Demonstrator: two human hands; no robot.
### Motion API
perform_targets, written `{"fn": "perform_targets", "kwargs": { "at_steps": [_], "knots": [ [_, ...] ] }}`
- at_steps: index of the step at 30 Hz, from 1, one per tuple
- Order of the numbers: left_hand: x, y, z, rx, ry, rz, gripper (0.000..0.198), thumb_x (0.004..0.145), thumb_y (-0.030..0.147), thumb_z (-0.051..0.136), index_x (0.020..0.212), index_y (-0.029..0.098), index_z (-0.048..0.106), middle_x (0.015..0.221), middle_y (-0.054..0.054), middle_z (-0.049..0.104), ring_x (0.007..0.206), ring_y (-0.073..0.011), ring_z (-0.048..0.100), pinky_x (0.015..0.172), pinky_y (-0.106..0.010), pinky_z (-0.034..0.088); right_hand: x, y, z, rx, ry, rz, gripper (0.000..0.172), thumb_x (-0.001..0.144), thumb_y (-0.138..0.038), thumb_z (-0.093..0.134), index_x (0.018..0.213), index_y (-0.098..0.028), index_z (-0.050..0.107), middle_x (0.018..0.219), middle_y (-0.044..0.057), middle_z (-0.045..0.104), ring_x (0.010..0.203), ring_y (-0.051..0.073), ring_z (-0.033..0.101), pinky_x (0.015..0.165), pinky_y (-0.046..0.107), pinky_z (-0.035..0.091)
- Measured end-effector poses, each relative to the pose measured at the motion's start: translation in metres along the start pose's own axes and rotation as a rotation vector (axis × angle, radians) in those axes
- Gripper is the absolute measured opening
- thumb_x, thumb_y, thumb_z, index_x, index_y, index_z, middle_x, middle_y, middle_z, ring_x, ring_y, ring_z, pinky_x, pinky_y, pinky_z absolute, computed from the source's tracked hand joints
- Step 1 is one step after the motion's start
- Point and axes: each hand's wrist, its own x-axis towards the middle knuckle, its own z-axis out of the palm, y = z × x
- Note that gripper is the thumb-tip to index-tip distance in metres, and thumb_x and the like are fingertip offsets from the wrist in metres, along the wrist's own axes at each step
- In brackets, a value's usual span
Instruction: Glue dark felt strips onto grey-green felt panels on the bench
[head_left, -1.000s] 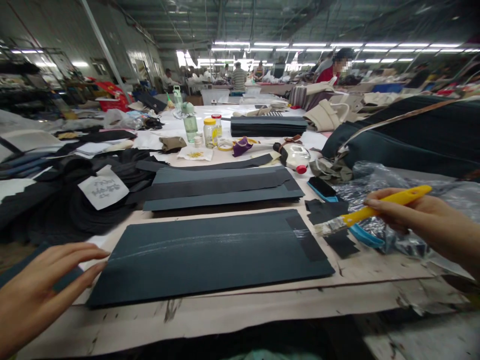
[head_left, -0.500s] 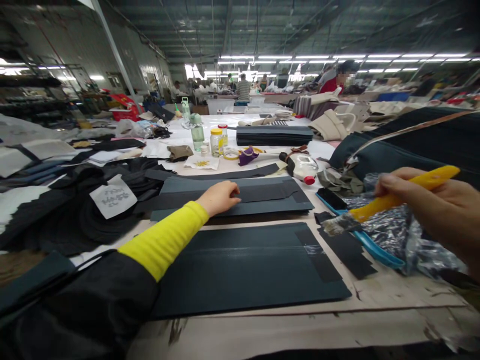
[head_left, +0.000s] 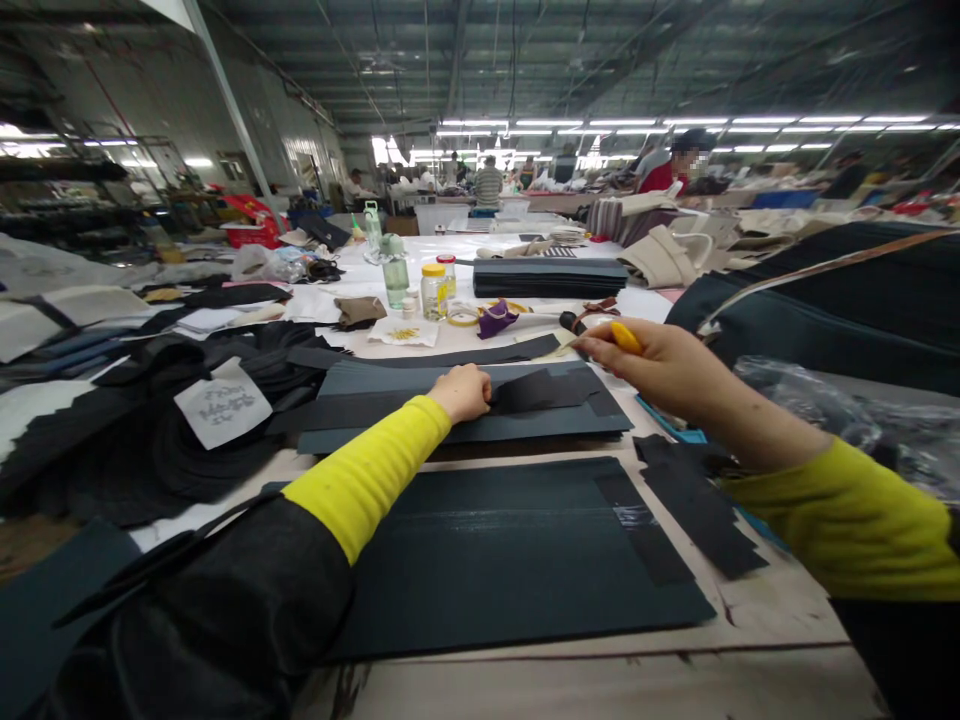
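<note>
My left hand (head_left: 461,392) is closed, pinching a black fabric strip (head_left: 541,391) whose right part lies slightly raised and slanted. That strip rests on a stack of dark teal panels (head_left: 375,380) in the middle of the table. In my closed right hand (head_left: 660,365) is a brush (head_left: 626,338) with a yellow handle; its bristles are hidden by the hand, above the stack's far right corner. Nearer to me lies another dark teal panel (head_left: 487,570), with a shiny line across it and a black patch (head_left: 643,520) with a shiny smear at its right end.
Black cut pieces with a handwritten paper (head_left: 223,400) are heaped at left. Jars (head_left: 433,292), a bottle (head_left: 394,272) and another panel stack (head_left: 549,278) stand farther back. Right of me are black scraps (head_left: 697,505), a partly hidden blue tray (head_left: 679,425) and clear plastic (head_left: 810,400).
My right hand has moved left and forward with the brush, from over the blue tray to the stack's far right corner. My left hand has shifted slightly right and now pinches the strip.
</note>
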Motion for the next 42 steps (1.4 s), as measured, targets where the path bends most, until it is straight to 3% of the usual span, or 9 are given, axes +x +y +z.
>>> {"fn": "perform_targets", "kwargs": {
  "at_steps": [4,9,12,21,25,27,34,38,42],
  "knots": [
    [-0.017,0.000,-0.001,-0.039,0.102,0.087,0.008,0.072,0.016,0.059,0.079,0.020,0.060,0.101,-0.006,0.060,0.100,-0.0251,0.053,0.084,-0.038,0.043,0.016,0.005,0.012,-0.175,-0.145,-0.029,0.041,0.076,-0.049,0.054,0.100,-0.018,0.063,0.095,0.007,0.059,0.091,0.023,0.052,0.081,0.033,0.039],
    [-0.034,-0.003,-0.009,-0.135,0.127,0.157,0.009,0.074,0.015,0.055,0.081,0.019,0.057,0.083,0.000,0.063,0.081,-0.0168,0.058,0.073,-0.028,0.043,0.010,-0.011,0.016,-0.163,-0.375,-0.030,0.056,0.079,-0.066,0.041,0.093,-0.018,0.065,0.073,0.004,0.059,0.068,0.019,0.055,0.060,0.027,0.040],
    [-0.044,-0.003,-0.018,-0.180,0.135,0.181,0.007,0.075,0.017,0.053,0.081,0.019,0.056,0.080,0.001,0.062,0.075,-0.0151,0.057,0.067,-0.025,0.042,-0.008,-0.030,0.012,-0.202,-0.448,-0.022,0.060,0.075,-0.072,0.042,0.092,-0.019,0.066,0.080,0.005,0.062,0.072,0.020,0.057,0.060,0.025,0.038],
    [-0.087,0.021,-0.044,-0.148,0.157,0.337,0.015,0.076,0.023,0.054,0.090,0.020,0.057,0.086,0.001,0.063,0.079,-0.0157,0.058,0.069,-0.026,0.042,-0.049,-0.071,0.004,-0.207,-0.419,-0.014,0.061,0.078,-0.073,0.041,0.096,-0.020,0.066,0.076,0.003,0.063,0.063,0.016,0.055,0.053,0.024,0.032],
    [-0.106,0.031,-0.054,-0.164,0.120,0.431,0.028,0.080,0.026,0.052,0.107,0.023,0.055,0.095,0.001,0.064,0.084,-0.0152,0.059,0.074,-0.025,0.043,-0.060,-0.066,0.006,-0.318,-0.428,0.022,0.029,0.081,-0.046,0.054,0.089,-0.020,0.065,0.071,0.000,0.061,0.061,0.013,0.053,0.053,0.023,0.032],
    [-0.112,0.032,-0.058,-0.182,0.101,0.469,0.024,0.082,0.029,0.051,0.104,0.022,0.057,0.093,0.001,0.064,0.082,-0.0139,0.059,0.073,-0.023,0.042,-0.066,-0.059,0.004,-0.356,-0.419,0.036,0.017,0.080,-0.032,0.055,0.083,-0.019,0.065,0.074,0.000,0.062,0.065,0.013,0.054,0.057,0.022,0.034],
    [-0.121,0.046,-0.057,-0.136,0.096,0.519,0.013,0.082,0.026,0.052,0.087,0.020,0.063,0.079,0.003,0.065,0.071,-0.0108,0.058,0.064,-0.020,0.039,-0.085,-0.069,-0.010,-0.126,-0.255,0.039,0.048,0.081,-0.060,0.046,0.104,-0.021,0.063,0.095,0.003,0.064,0.084,0.018,0.058,0.069,0.024,0.041],
    [-0.127,0.060,-0.056,-0.040,0.121,0.532,0.015,0.083,0.029,0.052,0.082,0.019,0.062,0.068,0.003,0.062,0.062,-0.0101,0.054,0.056,-0.020,0.034,-0.093,-0.076,-0.005,-0.334,-0.367,0.037,0.021,0.080,-0.034,0.051,0.092,-0.024,0.066,0.080,0.000,0.064,0.072,0.015,0.058,0.062,0.023,0.038],
    [-0.137,0.054,-0.062,-0.057,0.032,0.455,0.019,0.082,0.037,0.052,0.083,0.021,0.063,0.065,0.004,0.060,0.056,-0.0092,0.052,0.052,-0.019,0.033,-0.107,-0.058,-0.011,-0.260,-0.408,0.112,0.020,0.075,-0.024,0.047,0.084,-0.022,0.065,0.069,-0.001,0.060,0.062,0.013,0.053,0.055,0.022,0.036]
  ]
}}
